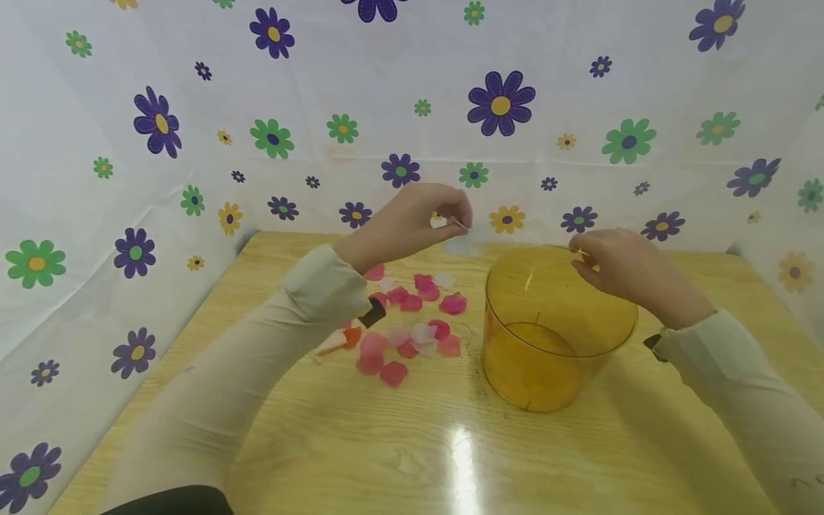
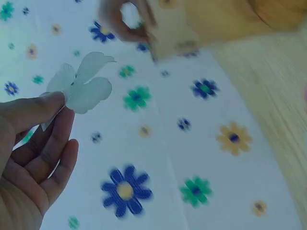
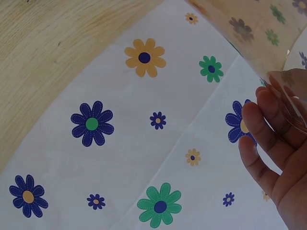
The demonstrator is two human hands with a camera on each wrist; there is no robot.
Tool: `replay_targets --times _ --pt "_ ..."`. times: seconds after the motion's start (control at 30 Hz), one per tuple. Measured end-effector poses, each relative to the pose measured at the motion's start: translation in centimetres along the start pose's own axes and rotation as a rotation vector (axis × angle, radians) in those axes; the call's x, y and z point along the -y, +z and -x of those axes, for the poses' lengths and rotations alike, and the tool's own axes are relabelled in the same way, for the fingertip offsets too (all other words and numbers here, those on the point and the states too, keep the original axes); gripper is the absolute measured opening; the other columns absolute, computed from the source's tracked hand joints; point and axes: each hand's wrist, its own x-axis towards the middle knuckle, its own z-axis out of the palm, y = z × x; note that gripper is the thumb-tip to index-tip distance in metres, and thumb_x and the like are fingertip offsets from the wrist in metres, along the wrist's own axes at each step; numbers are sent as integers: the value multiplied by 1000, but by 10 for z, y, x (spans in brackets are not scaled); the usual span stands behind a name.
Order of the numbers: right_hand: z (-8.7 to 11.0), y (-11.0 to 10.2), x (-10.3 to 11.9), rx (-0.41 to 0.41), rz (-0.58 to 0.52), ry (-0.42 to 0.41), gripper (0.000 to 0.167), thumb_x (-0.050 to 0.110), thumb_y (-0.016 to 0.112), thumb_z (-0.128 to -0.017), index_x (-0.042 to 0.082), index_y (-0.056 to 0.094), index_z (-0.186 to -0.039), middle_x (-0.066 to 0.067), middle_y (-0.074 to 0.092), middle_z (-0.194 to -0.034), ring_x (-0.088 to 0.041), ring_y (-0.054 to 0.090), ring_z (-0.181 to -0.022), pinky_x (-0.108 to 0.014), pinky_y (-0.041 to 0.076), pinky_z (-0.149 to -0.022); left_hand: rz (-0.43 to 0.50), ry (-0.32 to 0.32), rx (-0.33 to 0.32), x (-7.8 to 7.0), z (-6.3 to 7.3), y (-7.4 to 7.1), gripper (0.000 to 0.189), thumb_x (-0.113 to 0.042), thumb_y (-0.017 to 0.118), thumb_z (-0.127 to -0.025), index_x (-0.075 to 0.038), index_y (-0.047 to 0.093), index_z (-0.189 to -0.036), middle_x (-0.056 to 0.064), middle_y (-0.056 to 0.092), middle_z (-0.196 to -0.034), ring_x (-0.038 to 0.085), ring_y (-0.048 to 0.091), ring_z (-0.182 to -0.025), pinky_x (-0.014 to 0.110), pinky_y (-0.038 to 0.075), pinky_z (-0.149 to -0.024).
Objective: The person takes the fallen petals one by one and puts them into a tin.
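My left hand (image 1: 421,218) is raised above the far part of the table, left of the tub. Between its thumb and fingers it pinches a white artificial petal piece (image 2: 91,93) with several lobes, which looks thin in the left wrist view. A see-through amber plastic tub (image 1: 531,379) stands upright on the table with its round mouth facing up. My right hand (image 1: 624,272) grips the tub's far right rim, thumb on one side and fingers on the other. That hold also shows in the right wrist view, where the fingers (image 3: 268,127) are curled by the rim.
Loose pink and white petals (image 1: 410,303) lie scattered left of the tub, with an orange petal (image 1: 351,337) near the left sleeve. The wooden table (image 1: 360,458) ends at a flower-printed cloth (image 1: 386,86) behind and at the sides.
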Motion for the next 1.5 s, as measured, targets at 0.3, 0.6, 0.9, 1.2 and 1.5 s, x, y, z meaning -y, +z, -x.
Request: replay_targets --times 0.3,0.6,0.9,1.2,1.5 --pt "-2 1 -3 -29 6 -8 13 2 69 -78 0 64 -90 -15 70 -79 -26 65 -64 -41 55 -62 42 133 150 -48 -26 43 4 -5 62 -89 -8 62 -86 1 65 -88 9 60 -87 11 46 -83" --pt "-1 1 -1 -44 -5 -18 13 1 68 -77 0 64 -89 -14 69 -75 -25 63 -62 -40 54 -60 29 94 318 -50 -31 70 6 -9 62 -89 -6 62 -95 3 65 -95 10 59 -88 14 47 -82" --pt "-1 0 0 -17 3 3 13 2 68 -79 0 64 -91 -15 70 -79 -26 66 -64 -40 55 -62 -8 90 295 -45 -29 69 6 -11 61 -90 -7 62 -95 1 65 -95 9 61 -87 12 46 -80" --pt "-2 1 0 2 -10 7 13 3 68 -80 0 64 -92 -16 70 -81 -27 66 -66 -41 56 -64 -4 63 201 -33 -21 60 6 -14 62 -90 -10 62 -94 -2 65 -91 6 60 -84 12 46 -79" --pt "-2 1 0 -5 9 34 13 3 69 -79 1 65 -91 -14 71 -81 -25 66 -66 -39 56 -64 -23 -123 34 11 -1 40 12 -18 61 -91 -10 62 -100 0 67 -96 11 62 -89 23 49 -87"
